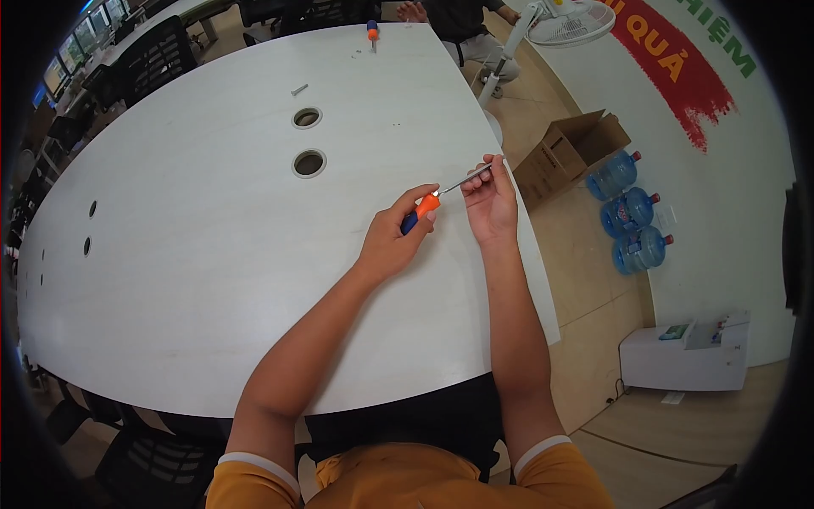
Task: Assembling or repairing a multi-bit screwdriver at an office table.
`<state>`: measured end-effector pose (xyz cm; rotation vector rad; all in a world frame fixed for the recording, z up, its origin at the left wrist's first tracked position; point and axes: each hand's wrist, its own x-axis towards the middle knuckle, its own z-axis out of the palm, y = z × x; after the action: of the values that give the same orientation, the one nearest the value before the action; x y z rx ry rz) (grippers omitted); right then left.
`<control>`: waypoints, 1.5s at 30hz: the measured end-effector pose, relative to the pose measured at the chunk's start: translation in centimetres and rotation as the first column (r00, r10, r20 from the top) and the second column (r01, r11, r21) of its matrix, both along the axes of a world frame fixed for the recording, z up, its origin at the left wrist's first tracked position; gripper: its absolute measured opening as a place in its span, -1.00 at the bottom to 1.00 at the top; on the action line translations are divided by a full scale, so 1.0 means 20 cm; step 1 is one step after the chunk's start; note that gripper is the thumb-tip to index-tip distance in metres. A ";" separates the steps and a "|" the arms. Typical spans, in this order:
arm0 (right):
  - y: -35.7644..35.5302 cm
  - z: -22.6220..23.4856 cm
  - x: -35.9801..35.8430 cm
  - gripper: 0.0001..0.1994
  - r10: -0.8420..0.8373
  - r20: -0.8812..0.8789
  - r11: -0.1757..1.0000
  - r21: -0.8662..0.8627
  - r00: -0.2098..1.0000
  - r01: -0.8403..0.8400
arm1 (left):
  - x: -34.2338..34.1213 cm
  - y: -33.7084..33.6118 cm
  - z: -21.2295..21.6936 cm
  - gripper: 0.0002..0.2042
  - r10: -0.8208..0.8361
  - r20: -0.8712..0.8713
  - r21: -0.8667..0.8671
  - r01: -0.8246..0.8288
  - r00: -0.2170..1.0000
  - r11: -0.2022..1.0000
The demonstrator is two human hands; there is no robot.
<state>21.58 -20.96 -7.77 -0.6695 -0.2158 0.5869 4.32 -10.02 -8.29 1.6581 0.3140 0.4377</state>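
1. The left hand is wrapped around the orange-and-blue handle of a screwdriver, fingers curled shut on it, thumb lying along the grip.
2. The right hand pinches the far end of the screwdriver's metal shaft between thumb and fingertips; whether a small part sits at the tip I cannot tell.
3. The screwdriver spans the gap between the two hands. Its long axis runs from the handle, lower and to the left, up and to the right toward the tip, which sits at the right edge of the white table.
4. Taking the screwdriver as the landmark: the left hand is at its handle end, the right hand at its tip end, both touching it.
5. Beyond the screwdriver, up and left across the table, lie two round cable holes, then a loose bolt.
6. Farther still, near the table's far edge, rests a second screwdriver.
7. To the screwdriver's right, off the table, stand an open cardboard box and blue water jugs on the floor.
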 end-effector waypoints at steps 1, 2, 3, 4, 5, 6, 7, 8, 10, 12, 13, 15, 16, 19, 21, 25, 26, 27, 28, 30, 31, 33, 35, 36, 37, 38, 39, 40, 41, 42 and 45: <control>0.00 0.00 0.00 -0.75 -0.004 0.005 1.000 -0.002 1.000 0.004 | 0.00 0.00 0.00 -0.58 -0.001 -0.002 -0.002 0.001 1.000 1.000; 0.00 0.00 0.00 -0.75 -0.005 0.004 1.000 -0.003 1.000 0.005 | 0.00 0.00 0.00 -0.58 -0.002 -0.001 -0.003 0.002 1.000 1.000; 0.00 0.00 0.01 -0.75 -0.004 0.007 1.000 0.000 1.000 0.004 | 0.00 0.00 0.00 -0.58 -0.002 -0.001 -0.004 0.002 1.000 1.000; 0.00 0.00 0.01 -0.75 -0.004 0.011 1.000 0.002 1.000 0.004 | 0.00 0.00 0.00 -0.58 -0.003 -0.002 -0.005 0.003 1.000 1.000; 0.00 0.00 0.01 -0.75 -0.004 0.010 1.000 0.002 1.000 0.004 | 0.00 0.00 0.00 -0.58 -0.003 0.000 -0.003 0.003 1.000 1.000; 0.00 0.00 0.01 -0.75 -0.004 0.009 1.000 0.004 1.000 0.004 | 0.00 0.00 0.00 -0.58 -0.003 0.002 0.000 0.003 1.000 1.000; 0.00 0.00 0.01 -0.75 -0.003 0.008 1.000 0.007 1.000 0.003 | 0.00 0.00 0.00 -0.58 -0.003 0.001 -0.001 0.003 1.000 1.000; 0.00 0.00 0.01 -0.75 -0.003 0.007 1.000 0.006 1.000 0.003 | 0.00 0.00 0.00 -0.58 -0.004 -0.002 -0.002 0.004 1.000 1.000; 0.00 0.00 0.01 -0.76 -0.022 0.000 1.000 0.021 1.000 0.022 | 0.00 0.00 -0.01 -0.58 -0.006 -0.005 -0.004 0.006 1.000 1.000; -0.01 -0.01 0.02 -0.76 -0.030 -0.013 0.999 0.036 0.999 0.031 | 0.00 0.00 0.00 -0.58 0.000 -0.006 -0.006 0.000 1.000 1.000; -0.01 -0.01 0.03 -0.76 -0.037 -0.026 0.998 0.052 0.999 0.039 | 0.00 -0.01 0.00 -0.58 -0.001 -0.006 -0.006 0.001 1.000 1.000; -0.01 -0.01 0.02 -0.76 -0.032 -0.024 0.998 0.048 0.999 0.033 | 0.00 -0.01 0.01 -0.57 -0.001 -0.015 0.005 0.001 1.000 1.000; -0.01 -0.01 0.02 -0.76 -0.027 -0.021 0.999 0.043 0.999 0.028 | 0.00 -0.01 0.01 -0.57 -0.001 -0.016 0.006 0.001 1.000 1.000; 0.00 0.00 -0.01 -0.76 0.004 -0.022 0.999 0.036 1.000 -0.004 | 0.00 -0.01 0.01 -0.57 -0.002 -0.021 0.001 0.002 1.000 1.000; 0.00 -0.01 0.00 -0.75 0.003 -0.012 0.999 0.036 1.000 -0.003 | 0.00 0.00 0.01 -0.57 -0.004 -0.026 -0.011 0.004 1.000 1.000; 0.00 0.00 0.00 -0.75 -0.002 -0.010 1.000 0.024 1.000 0.003 | 0.01 -0.01 0.00 -0.58 -0.008 0.000 -0.002 0.008 1.000 1.000; 0.00 0.00 0.00 -0.75 -0.005 -0.009 1.000 0.024 1.000 0.005 | 0.00 -0.01 0.01 -0.58 -0.009 -0.013 -0.010 0.009 1.000 1.000; 0.00 0.00 0.00 -0.75 -0.002 -0.016 1.000 0.023 1.000 0.003 | 0.00 -0.01 0.01 -0.58 -0.010 -0.025 -0.018 0.009 1.000 1.000; 0.00 0.00 0.00 -0.75 0.000 -0.023 1.000 0.022 1.000 0.000 | 0.00 -0.01 0.01 -0.58 -0.013 -0.023 -0.018 0.012 1.000 1.000; 0.00 0.00 0.00 -0.75 -0.009 -0.030 1.000 0.025 1.000 0.010 | 0.00 0.00 0.01 -0.58 -0.014 -0.029 -0.026 0.013 0.999 1.000; 0.00 0.00 0.00 -0.75 -0.016 -0.039 0.999 0.027 0.999 0.017 | -0.01 0.00 0.01 -0.58 -0.016 -0.027 -0.026 0.015 1.000 1.000; -0.01 0.00 0.01 -0.75 -0.015 -0.028 0.999 0.044 0.999 0.016 | -0.01 0.00 0.00 -0.58 -0.007 -0.019 -0.016 0.007 1.000 1.000; -0.01 -0.01 0.01 -0.75 -0.013 -0.018 0.998 0.059 1.000 0.014 | 0.00 0.00 0.00 -0.58 -0.012 -0.022 -0.016 0.012 1.000 1.000; -0.01 -0.01 0.01 -0.75 -0.009 -0.015 0.999 0.052 1.000 0.010 | 0.00 0.00 0.00 -0.58 -0.016 -0.027 -0.015 0.016 0.999 1.000; -0.01 -0.01 0.01 -0.75 -0.005 -0.012 0.999 0.045 1.000 0.005 | 0.00 0.00 0.00 -0.58 -0.017 -0.027 -0.015 0.016 0.999 1.000; -0.01 0.00 0.00 -0.75 -0.004 -0.012 0.999 0.046 1.000 0.004 | 0.00 0.00 0.00 -0.58 -0.012 -0.025 -0.015 0.012 1.000 1.000; 0.00 0.00 0.00 -0.75 0.008 -0.013 0.999 0.031 1.000 -0.007 | 0.00 0.00 0.00 -0.59 -0.008 -0.024 -0.014 0.008 1.000 1.000; 0.00 0.00 -0.01 -0.75 0.020 -0.014 1.000 0.016 1.000 -0.020 | 0.00 0.00 0.00 -0.59 -0.007 -0.024 -0.014 0.006 1.000 1.000; 0.00 0.01 -0.02 -0.75 0.019 -0.015 1.000 0.017 1.000 -0.018 | 0.00 -0.01 0.00 -0.59 -0.008 -0.016 -0.012 0.008 1.000 1.000; 0.01 0.01 -0.03 -0.74 0.029 -0.009 1.000 0.005 1.000 -0.029 | 0.00 -0.01 0.00 -0.58 -0.009 -0.008 -0.010 0.009 1.000 1.000; 0.00 0.02 -0.04 -0.74 0.039 0.002 0.999 -0.009 0.999 -0.039 | 0.00 -0.01 0.01 -0.58 -0.012 -0.023 -0.027 0.012 1.000 1.000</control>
<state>20.86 -20.87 -7.37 -0.6762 -0.2290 0.6247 4.38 -10.22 -8.17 1.6391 0.3254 0.4040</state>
